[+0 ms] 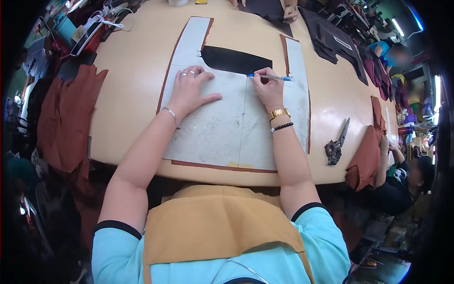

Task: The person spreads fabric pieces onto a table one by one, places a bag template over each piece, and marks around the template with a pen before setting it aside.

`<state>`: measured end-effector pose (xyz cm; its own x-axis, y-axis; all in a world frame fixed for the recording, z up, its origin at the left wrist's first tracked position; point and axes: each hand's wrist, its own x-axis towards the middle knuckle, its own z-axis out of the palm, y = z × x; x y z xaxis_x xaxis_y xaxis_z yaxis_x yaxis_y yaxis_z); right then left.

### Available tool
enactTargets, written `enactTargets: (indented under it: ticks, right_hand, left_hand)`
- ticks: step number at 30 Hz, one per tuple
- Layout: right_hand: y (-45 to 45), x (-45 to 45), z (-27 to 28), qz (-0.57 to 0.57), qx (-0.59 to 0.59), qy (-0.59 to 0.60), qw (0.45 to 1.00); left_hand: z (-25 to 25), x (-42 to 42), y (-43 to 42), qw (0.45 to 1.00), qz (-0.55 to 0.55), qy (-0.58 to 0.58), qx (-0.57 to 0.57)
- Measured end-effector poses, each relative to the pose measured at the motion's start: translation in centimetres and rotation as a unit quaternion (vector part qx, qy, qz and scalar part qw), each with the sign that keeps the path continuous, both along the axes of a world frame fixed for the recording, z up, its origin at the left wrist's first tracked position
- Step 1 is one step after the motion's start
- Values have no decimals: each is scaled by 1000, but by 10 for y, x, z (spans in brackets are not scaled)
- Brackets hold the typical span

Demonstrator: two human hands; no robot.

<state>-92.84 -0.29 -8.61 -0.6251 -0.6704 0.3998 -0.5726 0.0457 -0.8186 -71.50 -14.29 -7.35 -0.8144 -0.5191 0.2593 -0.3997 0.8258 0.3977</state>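
Observation:
A large white pattern sheet (208,128) with pencil-like scribbles lies on the table in front of me. Reddish-brown leather (222,166) shows along its edges from underneath. My left hand (190,91) rests on the sheet, fingers spread and thumb out to the right. Between the fingers of my right hand (268,91) is a blue pen (281,77), held nearly level, with its tip at the sheet's upper inner edge. Just beyond that edge, within the sheet's U-shaped opening, lies a black piece (236,59).
Dark-handled scissors (336,146) lie to the right. Brown leather pieces hang over the table (125,94) at left (71,118) and right (363,156). A dark piece (333,40) lies at the far right. Other people's hands (290,14) are at the far edge; a co-worker (399,180) is at right.

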Motion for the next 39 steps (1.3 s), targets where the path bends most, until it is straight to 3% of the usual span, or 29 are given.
enactTargets:
  ticks: [3, 6, 11, 16, 26, 33, 39]
  right_hand:
    - [-3, -7, -5, 0, -33, -21, 999]
    - [-10, -11, -6, 10, -97, -171, 980]
    - [-49, 4, -3, 46, -94, -207, 973]
    - [-103, 36, 5, 52, -41, -49, 997]
    - [-128, 47, -4, 86, 11, -61, 994]
    - [-132, 45, -10, 58, -37, -21, 997]
    - [-131, 46, -7, 86, 14, -29, 996]
  left_hand:
    - [-2, 2, 1, 1000, 1, 13, -14]
    - [-6, 2, 5, 999, 33, 18, -28]
    - [-3, -3, 5, 998, 53, -34, 1]
    - [-4, -3, 4, 998, 51, -41, -5]
    - [-4, -4, 3, 998, 50, -31, -10]
    - [-1, -3, 4, 997, 52, -62, -12]
    - [-3, -4, 3, 997, 53, -54, -20]
